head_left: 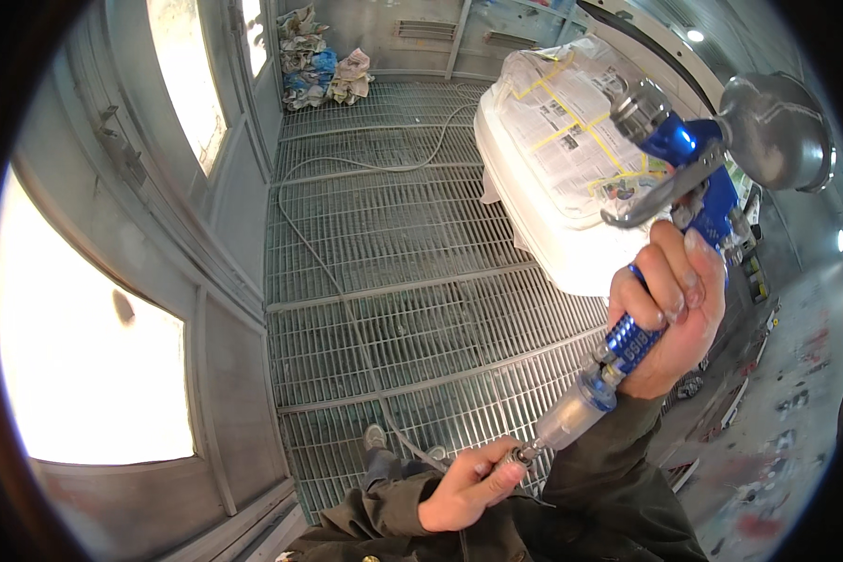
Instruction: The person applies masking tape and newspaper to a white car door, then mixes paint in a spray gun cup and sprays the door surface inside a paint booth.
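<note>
My right hand [670, 304] raised, right of centre, forearm angling up from the lower edge; fingers wrapped closed round the spray gun [718, 201], upper right. My left hand [468, 485] low, lower centre, thumb and fingers pinched on a metal hose coupling [523, 455]. Between them, a clear cylindrical filter [571, 412]. Gun's cup [779, 131]: rounded, dull, smeared metal.

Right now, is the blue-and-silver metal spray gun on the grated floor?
No, the right fingers hold the spray gun by its handle.
</note>
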The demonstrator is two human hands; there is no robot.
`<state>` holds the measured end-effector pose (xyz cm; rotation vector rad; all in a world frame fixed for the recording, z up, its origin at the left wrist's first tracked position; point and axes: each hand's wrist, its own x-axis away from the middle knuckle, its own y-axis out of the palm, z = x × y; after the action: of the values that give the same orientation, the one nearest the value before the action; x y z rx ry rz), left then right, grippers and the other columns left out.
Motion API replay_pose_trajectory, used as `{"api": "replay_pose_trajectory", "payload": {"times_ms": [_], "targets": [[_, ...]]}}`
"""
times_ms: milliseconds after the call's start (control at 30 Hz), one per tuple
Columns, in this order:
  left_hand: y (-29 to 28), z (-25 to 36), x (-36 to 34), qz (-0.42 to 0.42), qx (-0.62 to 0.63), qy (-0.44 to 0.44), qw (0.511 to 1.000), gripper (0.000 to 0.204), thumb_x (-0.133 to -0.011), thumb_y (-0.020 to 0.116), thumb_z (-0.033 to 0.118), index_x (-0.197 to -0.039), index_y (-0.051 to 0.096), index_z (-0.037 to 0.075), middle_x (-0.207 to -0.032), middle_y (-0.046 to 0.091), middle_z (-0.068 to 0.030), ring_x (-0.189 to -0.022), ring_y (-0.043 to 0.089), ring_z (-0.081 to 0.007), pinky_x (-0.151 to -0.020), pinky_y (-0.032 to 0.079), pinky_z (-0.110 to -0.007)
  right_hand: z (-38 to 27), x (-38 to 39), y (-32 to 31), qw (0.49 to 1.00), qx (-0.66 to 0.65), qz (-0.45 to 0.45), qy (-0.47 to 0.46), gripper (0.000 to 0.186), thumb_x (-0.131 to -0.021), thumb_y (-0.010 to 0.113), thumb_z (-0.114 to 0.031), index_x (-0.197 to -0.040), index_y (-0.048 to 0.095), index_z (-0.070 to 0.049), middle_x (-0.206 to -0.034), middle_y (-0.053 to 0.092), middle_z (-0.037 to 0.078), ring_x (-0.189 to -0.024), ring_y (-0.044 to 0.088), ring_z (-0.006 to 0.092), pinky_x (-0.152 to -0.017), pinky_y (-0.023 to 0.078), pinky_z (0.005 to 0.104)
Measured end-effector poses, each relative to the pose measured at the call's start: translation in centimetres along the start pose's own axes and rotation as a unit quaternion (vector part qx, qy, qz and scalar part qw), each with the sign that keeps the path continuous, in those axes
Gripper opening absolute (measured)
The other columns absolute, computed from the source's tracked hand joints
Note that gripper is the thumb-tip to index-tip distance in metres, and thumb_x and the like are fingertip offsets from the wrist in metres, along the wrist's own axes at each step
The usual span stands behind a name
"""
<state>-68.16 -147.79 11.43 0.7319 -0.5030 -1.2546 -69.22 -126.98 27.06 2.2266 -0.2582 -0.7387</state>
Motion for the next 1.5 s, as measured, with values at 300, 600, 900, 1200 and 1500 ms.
{"api": "replay_pose_trajectory", "payload": {"times_ms": [300, 600, 900, 1200, 1500], "targets": [[-0.8, -2.7, 2.0, 0.129, -0.145, 0.095, 0.976, 0.031, -0.099, 0.058, 0.025, -0.114, 0.058, -0.003, -0.067, 0.048, 0.0011, -0.057, 0.038, -0.0051, -0.052, 0.031, -0.023, 3.9, 1.2, 2.3, 0.991, 0.088, 0.099, 0.021, 0.024, -0.095, 0.048, -0.011, -0.118, 0.051, -0.008, -0.06, 0.032, -0.007, -0.047, 0.027, 0.0034, -0.042, 0.025, 0.021], [-4.7, -3.9, 2.7, 0.061, -0.081, 0.013, 0.995, 0.037, -0.102, 0.052, 0.034, -0.11, 0.055, -0.002, -0.065, 0.043, 0.0046, -0.056, 0.036, -0.0031, -0.051, 0.029, -0.023, 6.8, 3.1, 1.4, 0.967, 0.191, 0.164, 0.029, 0.016, -0.093, 0.053, -0.011, -0.106, 0.058, -0.003, -0.065, 0.041, -0.004, -0.055, 0.041, 0.0062, -0.05, 0.035, 0.0224], [-7.4, -8.3, 2.6, -0.065, -0.009, -0.016, 0.998, 0.056, -0.105, 0.037, 0.044, -0.142, 0.038, 0.002, -0.067, 0.037, 0.0051, -0.053, 0.034, -0.0048, -0.051, 0.03, -0.021, 9.6, 4.1, -3.0, 0.963, 0.209, 0.11, 0.13, 0.049, -0.091, 0.055, -0.028, -0.133, 0.045, -0.004, -0.123, 0.056, 0.009, -0.114, 0.056, 0.022, -0.067, 0.06, 0.0324], [-12.8, -1.6, 0.1, 0.01, -0.195, 0.033, 0.98, 0.049, -0.106, 0.042, 0.032, -0.138, 0.046, -0.005, -0.115, 0.063, -0.0108, -0.102, 0.06, -0.0165, -0.09, 0.048, -0.033, 13.9, 6.4, -4.5, 0.919, 0.28, 0.149, 0.233, 0.033, -0.092, 0.054, -0.019, -0.124, 0.056, -0.009, -0.116, 0.063, 0.004, -0.109, 0.06, 0.0171, -0.064, 0.059, 0.0332], [-14.2, -0.5, -0.8, -0.034, -0.168, 0.003, 0.985, 0.03, -0.103, 0.052, 0.021, -0.101, 0.067, -0.004, -0.09, 0.065, -0.0036, -0.083, 0.059, -0.0104, -0.077, 0.052, -0.029, 15.1, 7.7, -4.7, 0.9, 0.32, 0.189, 0.229, 0.024, -0.093, 0.055, -0.019, -0.113, 0.06, -0.007, -0.104, 0.063, 0.003, -0.094, 0.062, 0.0137, -0.056, 0.055, 0.0282]]}}
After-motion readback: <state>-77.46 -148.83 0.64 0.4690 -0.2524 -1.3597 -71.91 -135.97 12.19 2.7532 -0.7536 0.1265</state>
